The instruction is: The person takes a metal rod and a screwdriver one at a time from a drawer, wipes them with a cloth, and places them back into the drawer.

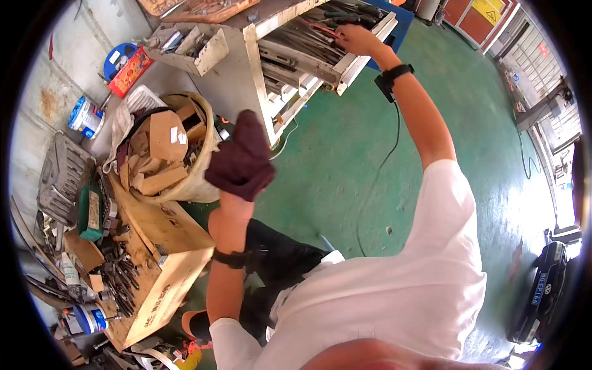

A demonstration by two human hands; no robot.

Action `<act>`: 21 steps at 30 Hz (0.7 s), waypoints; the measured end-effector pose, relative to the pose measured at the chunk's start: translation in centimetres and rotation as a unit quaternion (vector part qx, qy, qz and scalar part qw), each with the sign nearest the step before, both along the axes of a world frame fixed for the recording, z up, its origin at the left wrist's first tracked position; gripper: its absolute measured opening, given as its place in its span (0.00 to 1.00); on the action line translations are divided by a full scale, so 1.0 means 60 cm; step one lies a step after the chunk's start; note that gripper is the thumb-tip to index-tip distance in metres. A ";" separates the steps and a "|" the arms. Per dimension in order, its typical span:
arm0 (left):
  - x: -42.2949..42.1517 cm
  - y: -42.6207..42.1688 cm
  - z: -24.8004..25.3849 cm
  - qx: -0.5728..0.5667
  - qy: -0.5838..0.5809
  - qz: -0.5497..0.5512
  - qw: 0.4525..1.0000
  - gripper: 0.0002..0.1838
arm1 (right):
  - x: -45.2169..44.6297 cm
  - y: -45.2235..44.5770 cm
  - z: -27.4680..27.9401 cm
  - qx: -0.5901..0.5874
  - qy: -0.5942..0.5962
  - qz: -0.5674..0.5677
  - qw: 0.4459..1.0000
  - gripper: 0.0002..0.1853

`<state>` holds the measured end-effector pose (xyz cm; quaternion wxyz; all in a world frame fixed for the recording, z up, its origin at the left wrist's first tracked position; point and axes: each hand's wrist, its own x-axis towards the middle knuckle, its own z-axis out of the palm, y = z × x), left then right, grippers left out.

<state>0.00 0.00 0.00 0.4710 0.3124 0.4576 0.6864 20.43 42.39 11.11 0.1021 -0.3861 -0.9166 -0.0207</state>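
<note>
A dark maroon cloth (pixel 242 161) is bunched around my left hand (pixel 237 192). It hides the fingers, and the hand is held in the air beside the waste bin. My right hand (pixel 359 41) reaches into an open drawer (pixel 302 55) of a worn white tool cabinet. Its fingers are pinched at the end of a thin red tool (pixel 319 27), whose exact kind I cannot make out. Several long metal tools (pixel 296 40) lie in the drawer around it. Below, a second drawer (pixel 283 75) also stands partly pulled out.
A round bin (pixel 203 176) full of cardboard scraps stands at left. Nearer me is a wooden crate (pixel 179 265) with metal tools on it. A small metal tray (pixel 206 52) juts from the cabinet's side. A black cable (pixel 385 160) trails from my right wrist over the green floor (pixel 327 179).
</note>
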 end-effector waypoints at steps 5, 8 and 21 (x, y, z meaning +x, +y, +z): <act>0.031 0.037 0.025 0.023 -0.095 -0.009 0.995 0.33 | -0.007 0.049 -0.017 0.048 -0.026 0.027 0.998 0.27; 0.015 0.027 0.029 0.031 -0.020 -0.007 0.999 0.34 | -0.034 0.083 -0.028 -0.012 -0.070 0.040 0.997 0.31; -0.096 -0.076 -0.051 0.095 -0.266 0.008 0.959 0.19 | -0.042 0.098 -0.029 -0.051 0.024 0.060 0.997 0.29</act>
